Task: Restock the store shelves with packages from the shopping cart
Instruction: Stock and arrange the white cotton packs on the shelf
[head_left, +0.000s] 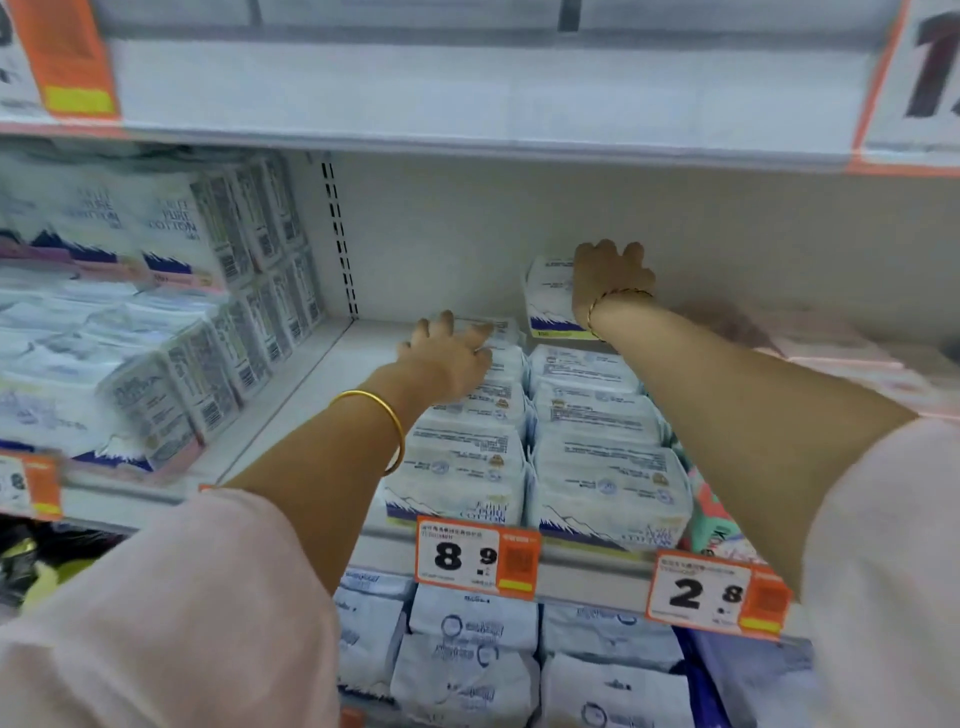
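Note:
Two rows of white packages with a blue mountain print lie flat on the middle shelf (291, 415). My right hand (610, 280) reaches to the back of the shelf and grips an upright package (548, 299) that stands behind the right row (597, 447). My left hand (452, 353) rests on the rear packages of the left row (467, 447), fingers spread and slightly bent over the rearmost one (501, 332). Both arms wear pink sleeves and gold bracelets.
Stacked packages of the same brand (156, 322) fill the shelf's left side. Orange price tags "8.9" (475, 558) and "2.8" (717, 595) hang on the shelf edge. Pale packs (467, 654) fill the shelf below. Pink packs (852, 353) lie at the right.

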